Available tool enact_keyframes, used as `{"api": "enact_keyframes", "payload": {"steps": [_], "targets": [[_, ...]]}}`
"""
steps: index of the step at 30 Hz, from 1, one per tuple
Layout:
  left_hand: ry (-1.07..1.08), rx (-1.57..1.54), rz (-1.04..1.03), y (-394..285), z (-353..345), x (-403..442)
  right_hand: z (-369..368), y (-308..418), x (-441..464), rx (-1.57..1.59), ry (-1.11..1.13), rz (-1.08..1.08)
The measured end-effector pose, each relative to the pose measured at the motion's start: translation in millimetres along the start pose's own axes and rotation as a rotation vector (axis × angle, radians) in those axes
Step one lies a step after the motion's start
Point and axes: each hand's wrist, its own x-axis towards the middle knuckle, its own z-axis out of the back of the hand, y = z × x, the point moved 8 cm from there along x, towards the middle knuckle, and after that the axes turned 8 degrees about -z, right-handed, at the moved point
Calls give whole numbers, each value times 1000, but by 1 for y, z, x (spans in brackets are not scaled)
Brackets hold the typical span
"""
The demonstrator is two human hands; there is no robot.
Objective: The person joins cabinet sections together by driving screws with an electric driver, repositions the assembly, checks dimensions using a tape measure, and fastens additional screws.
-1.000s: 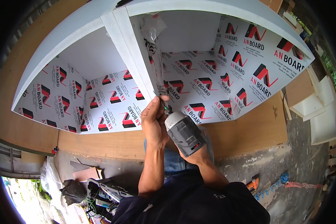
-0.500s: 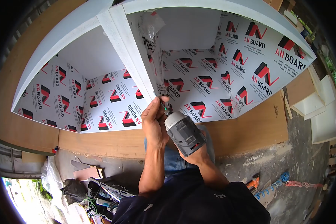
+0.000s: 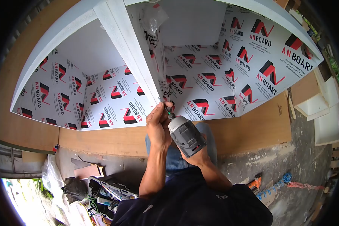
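A person steadies a power driver [image 3: 187, 136] at the divider [image 3: 133, 49] of a white cabinet [image 3: 248, 71] lined with "AN BOARD" print.
The tool sits at the divider's near end, over the near edge of a brown wooden panel [image 3: 101, 143]; the right hand [image 3: 199, 156] is curled about it, mostly hidden behind its body, while the left hand [image 3: 158, 128] has fingertips pressed together at the bit [image 3: 169, 112], their exact grip unclear. An orange tool [image 3: 255, 182] and blue coiled hose [image 3: 277, 185] lie on the concrete floor [image 3: 301, 158] beyond the panel's near right corner.
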Motion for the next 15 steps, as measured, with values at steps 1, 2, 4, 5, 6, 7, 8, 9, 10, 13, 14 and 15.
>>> {"api": "enact_keyframes", "payload": {"steps": [1, 2, 4, 5, 6, 7, 8, 9, 10, 13, 14, 15], "targets": [[0, 1, 1, 1, 0, 0, -1, -1, 0, 0, -1, 1], [1, 2, 1, 2, 0, 1, -1, -1, 0, -1, -2, 1], [-4, 6, -3, 4, 3, 2, -1, -4, 1, 50, -9, -19], [-5, 10, -12, 4, 4, 3, -1, -5, 1, 67, -12, -26], [-5, 10, -11, 4, 3, 3, -2, -5, 0, 31, -2, -23], [-14, 16, -2, 4, 5, 3, -4, -5, 0, 14, 4, -23], [-19, 22, 6, 4, 5, 3, -5, -5, -1, -3, 11, -22], [-23, 23, 5, 4, 5, 3, -5, -4, -1, -36, 8, 0], [-26, 23, 6, 4, 5, 3, -6, -3, -1, -53, 7, 10], [-23, 19, 10, 7, 4, 3, -5, -4, 0, -34, -7, -11], [-21, 11, 5, 7, 3, 3, -4, -5, 0, -22, -12, -23], [-21, 11, 7, 8, 4, 4, -5, -2, -1, -65, -28, 11]]}}
